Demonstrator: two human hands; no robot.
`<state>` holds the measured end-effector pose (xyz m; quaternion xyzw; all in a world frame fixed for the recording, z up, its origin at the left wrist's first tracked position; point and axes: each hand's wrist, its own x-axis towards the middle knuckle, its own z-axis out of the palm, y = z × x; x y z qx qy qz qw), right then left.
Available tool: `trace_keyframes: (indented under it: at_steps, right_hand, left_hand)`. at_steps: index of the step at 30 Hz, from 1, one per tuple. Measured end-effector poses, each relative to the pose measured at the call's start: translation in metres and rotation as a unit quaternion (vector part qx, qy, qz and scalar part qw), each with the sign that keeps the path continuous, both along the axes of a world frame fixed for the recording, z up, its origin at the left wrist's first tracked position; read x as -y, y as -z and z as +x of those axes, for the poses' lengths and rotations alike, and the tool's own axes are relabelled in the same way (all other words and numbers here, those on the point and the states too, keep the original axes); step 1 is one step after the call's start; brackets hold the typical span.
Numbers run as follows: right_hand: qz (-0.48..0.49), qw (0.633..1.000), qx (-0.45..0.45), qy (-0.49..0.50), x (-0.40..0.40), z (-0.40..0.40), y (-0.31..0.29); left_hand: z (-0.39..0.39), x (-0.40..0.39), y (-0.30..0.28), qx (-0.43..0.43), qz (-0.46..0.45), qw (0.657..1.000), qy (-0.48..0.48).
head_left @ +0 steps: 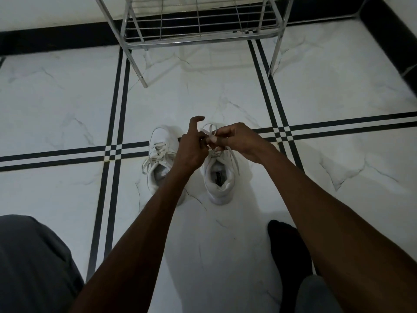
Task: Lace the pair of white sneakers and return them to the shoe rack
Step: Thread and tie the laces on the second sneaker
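White marble tiles crossed by black double stripes make up the floor (pixel 67 105), and two white sneakers stand on it side by side, toes pointing toward the metal shoe rack (pixel 198 26) at the far edge of the floor by the wall. The left sneaker (pixel 159 154) sits just beside the stripe crossing, its lace threaded through the eyelets with loose ends trailing over the side. The right sneaker (pixel 217 177) stands just beside it, heel toward the person, a dark label showing inside.

Both hands are together over the tongue of the right sneaker. The left hand (pixel 191 147) pinches the lace (pixel 209 132) with its lower fingers while the index finger sticks up, bent at the tip. The right hand (pixel 237 138) has its fingers curled round the same lace, a small loop standing up between the two hands. One free end of that lace hangs down the outer side of the right sneaker.

Nearer the viewer, a grey trouser leg (pixel 33 263) fills the lower left corner, and a foot in a black sock (pixel 286 247) rests on the floor at lower right.
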<state>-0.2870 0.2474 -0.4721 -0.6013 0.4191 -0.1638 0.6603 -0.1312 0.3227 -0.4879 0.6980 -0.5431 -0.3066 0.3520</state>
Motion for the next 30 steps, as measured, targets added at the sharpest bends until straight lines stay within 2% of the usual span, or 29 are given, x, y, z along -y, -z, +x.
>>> trace_keyframes:
  at_steps: [3, 6, 9, 11, 13, 16, 20, 22, 25, 30]
  right_hand:
    - [-0.047, 0.996, -0.03, 0.075, -0.005, 0.007, 0.002]
    - [-0.015, 0.988, -0.004, 0.153, -0.007, 0.015, 0.008]
    - [0.015, 0.988, 0.013, 0.156, -0.003, 0.015, 0.01]
    - [-0.003, 0.994, 0.007, 0.106, -0.001, 0.009, 0.008]
    - [-0.07, 0.996, -0.042, 0.032, 0.002, 0.003, 0.006]
    - [-0.19, 0.969, -0.154, -0.026, 0.006, -0.001, 0.005]
    - [-0.319, 0.929, -0.19, 0.0, 0.004, 0.004, 0.005]
    - [-0.35, 0.916, -0.193, 0.03, 0.002, 0.005, 0.009]
    - [-0.344, 0.917, -0.186, 0.081, -0.002, 0.008, 0.015]
    - [-0.272, 0.946, -0.121, 0.125, -0.007, 0.013, 0.018]
  left_hand:
    - [-0.001, 0.0, 0.0, 0.016, -0.011, 1.0, 0.023]
    - [-0.001, 0.0, 0.002, -0.015, 0.008, 1.0, 0.01]
    - [0.003, -0.002, 0.01, -0.094, 0.031, 0.995, -0.033]
    - [0.008, -0.002, 0.015, -0.118, 0.036, 0.991, -0.049]
    - [0.012, -0.001, 0.018, -0.125, 0.039, 0.99, -0.058]
    - [0.015, 0.002, 0.02, -0.119, 0.042, 0.99, -0.059]
    - [0.012, 0.002, 0.012, -0.145, 0.024, 0.988, -0.049]
    - [0.01, -0.001, 0.008, -0.176, 0.018, 0.983, -0.046]
    - [0.011, -0.001, 0.009, -0.229, 0.018, 0.973, -0.031]
    - [0.013, 0.002, 0.009, -0.239, 0.036, 0.97, 0.005]
